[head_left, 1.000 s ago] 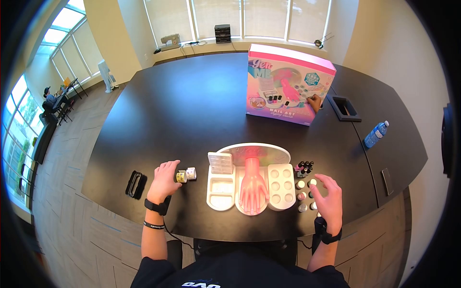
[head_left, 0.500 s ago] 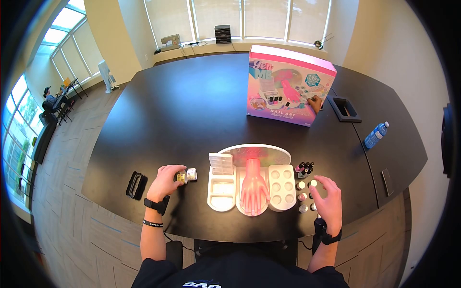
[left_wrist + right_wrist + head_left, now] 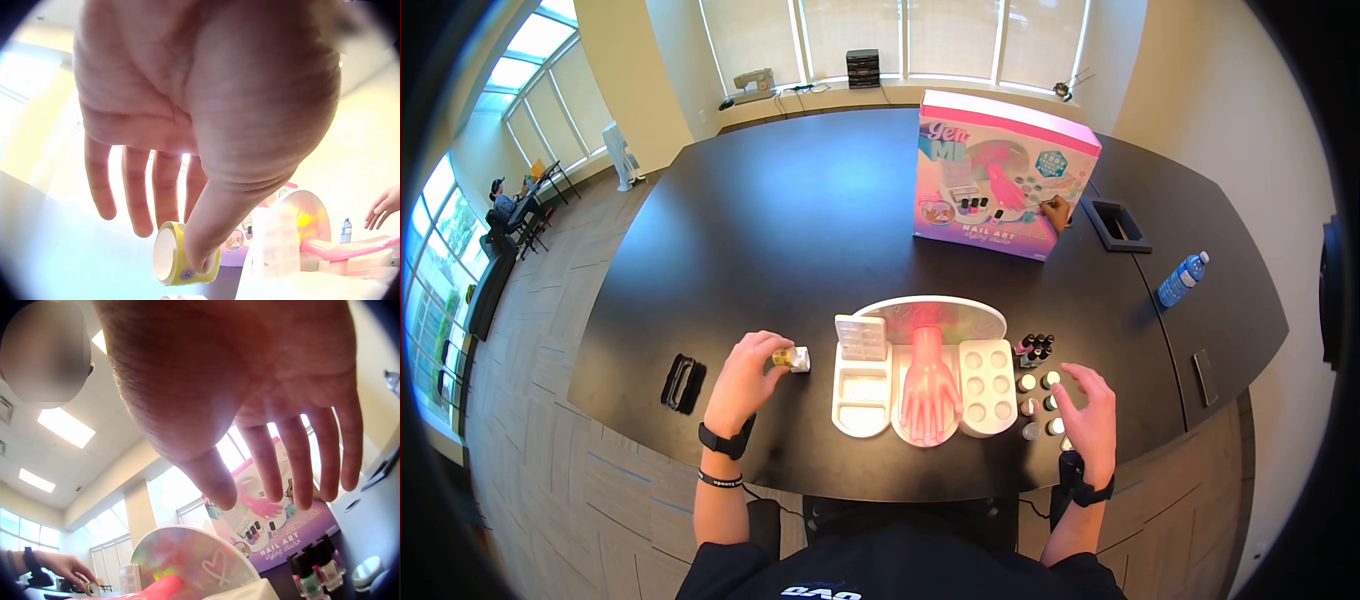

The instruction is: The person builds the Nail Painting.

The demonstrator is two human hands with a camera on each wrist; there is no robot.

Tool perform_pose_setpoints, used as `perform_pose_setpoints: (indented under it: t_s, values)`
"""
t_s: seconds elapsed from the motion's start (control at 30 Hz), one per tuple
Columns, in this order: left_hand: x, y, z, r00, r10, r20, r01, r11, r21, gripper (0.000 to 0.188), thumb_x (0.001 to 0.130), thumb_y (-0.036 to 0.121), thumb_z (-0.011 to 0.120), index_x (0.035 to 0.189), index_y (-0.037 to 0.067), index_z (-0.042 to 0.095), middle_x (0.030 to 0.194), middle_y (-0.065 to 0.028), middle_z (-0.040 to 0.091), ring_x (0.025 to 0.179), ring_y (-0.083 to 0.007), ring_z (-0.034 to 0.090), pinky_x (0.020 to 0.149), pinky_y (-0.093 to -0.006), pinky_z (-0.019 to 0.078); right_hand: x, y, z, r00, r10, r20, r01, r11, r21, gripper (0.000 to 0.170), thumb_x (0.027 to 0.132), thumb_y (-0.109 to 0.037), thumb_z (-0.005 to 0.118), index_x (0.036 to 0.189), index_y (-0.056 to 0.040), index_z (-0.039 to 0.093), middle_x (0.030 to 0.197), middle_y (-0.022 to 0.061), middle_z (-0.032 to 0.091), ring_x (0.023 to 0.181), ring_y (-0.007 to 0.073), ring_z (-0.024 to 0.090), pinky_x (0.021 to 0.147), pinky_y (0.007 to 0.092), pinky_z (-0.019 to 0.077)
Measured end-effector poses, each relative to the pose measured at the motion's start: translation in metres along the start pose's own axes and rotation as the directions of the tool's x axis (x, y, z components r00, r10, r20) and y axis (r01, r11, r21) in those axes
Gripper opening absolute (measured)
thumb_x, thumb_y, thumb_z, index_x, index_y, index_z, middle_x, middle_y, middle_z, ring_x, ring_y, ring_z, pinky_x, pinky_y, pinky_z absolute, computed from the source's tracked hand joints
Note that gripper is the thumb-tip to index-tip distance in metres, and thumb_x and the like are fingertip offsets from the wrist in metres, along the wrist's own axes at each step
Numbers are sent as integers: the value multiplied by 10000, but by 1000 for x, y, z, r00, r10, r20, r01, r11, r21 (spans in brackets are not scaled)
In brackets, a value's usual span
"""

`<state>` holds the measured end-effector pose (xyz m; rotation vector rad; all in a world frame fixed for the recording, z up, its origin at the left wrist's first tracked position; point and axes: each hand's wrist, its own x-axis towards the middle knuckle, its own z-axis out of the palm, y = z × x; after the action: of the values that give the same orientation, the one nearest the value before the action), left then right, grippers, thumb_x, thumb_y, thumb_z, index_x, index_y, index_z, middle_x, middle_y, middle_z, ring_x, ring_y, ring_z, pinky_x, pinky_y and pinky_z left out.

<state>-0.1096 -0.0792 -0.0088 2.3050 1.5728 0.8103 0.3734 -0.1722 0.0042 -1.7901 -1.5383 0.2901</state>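
My left hand (image 3: pixel 744 378) pinches a yellow roll of stickers (image 3: pixel 181 256) between thumb and index finger, the other fingers hanging straight. A white roll (image 3: pixel 800 360) stands right beside it on the table. Over to the right, my right hand (image 3: pixel 1089 412) hovers with its fingers relaxed and nothing in it, close to several small lidded jars (image 3: pixel 1028 383) and a cluster of nail polish bottles (image 3: pixel 317 572). Between the hands lies a white nail art station with a pink model hand (image 3: pixel 930 390), a compartment tray (image 3: pixel 863 403) on its left and a tray with round wells (image 3: pixel 987 390) on its right.
A pink box (image 3: pixel 1003 180) printed "Nail Art" stands at the back of the dark table (image 3: pixel 780 230). A water bottle (image 3: pixel 1183 279) and a phone-like slab (image 3: pixel 1205 378) are at the right. A black case (image 3: pixel 684 384) lies to the left of my left hand.
My left hand has closed its thumb and index finger on the yellow roll and raised it slightly from the table. The right hand has stayed almost still.
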Motion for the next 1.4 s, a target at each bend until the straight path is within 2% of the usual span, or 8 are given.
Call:
perform_pose_setpoints:
  t_s: [0.2, 0.47, 0.67, 1.1, 1.4]
  values:
    - [7, 36, 14, 993, 118, 31, -113, 986, -124, 340, 838, 8, 835, 1166, 50, 754, 1211, -98, 718, 1184, -338, 649, 1022, -436, 548, 3, 9, 5, 1000, 25, 2, -25, 1000, -4, 345, 923, -171, 800, 1216, 7, 756, 1233, 209, 765, 1177, 397, 697, 1044, 458, 535]
    - [10, 44, 47, 974, 180, 140, -164, 979, -121, 337, 835, 34, 842, 1163, 50, 768, 1175, -96, 709, 1154, -330, 643, 1038, -448, 531, 3, 16, 6, 999, 39, 7, -39, 999, -12, 346, 925, -178, 799, 1215, 6, 759, 1237, 210, 765, 1191, 396, 692, 1051, 461, 533]
    - [11, 38, 63, 964, 223, 146, -213, 974, -79, 323, 843, 68, 842, 1160, 61, 777, 1170, -89, 702, 1178, -329, 624, 1061, -453, 523, 4, 20, 8, 999, 37, 4, -37, 999, -19, 343, 924, -175, 801, 1215, 3, 762, 1245, 206, 766, 1195, 396, 693, 1055, 458, 533]
    - [10, 37, 75, 963, 207, 175, -219, 975, 50, 306, 858, 75, 823, 1161, 78, 783, 1155, -70, 670, 1223, -331, 581, 1088, -474, 509, 5, 16, 10, 999, 41, 22, -41, 999, 1, 345, 922, -178, 805, 1214, 2, 761, 1230, 205, 768, 1175, 396, 700, 1035, 456, 539]
    - [9, 38, 78, 965, 183, 188, -211, 967, 141, 304, 850, 91, 819, 1153, 91, 790, 1091, -51, 709, 1132, -291, 625, 1041, -453, 527, 5, 17, 11, 999, 36, 14, -36, 999, 4, 339, 921, -164, 801, 1210, 9, 759, 1227, 209, 768, 1165, 399, 703, 1033, 454, 540]
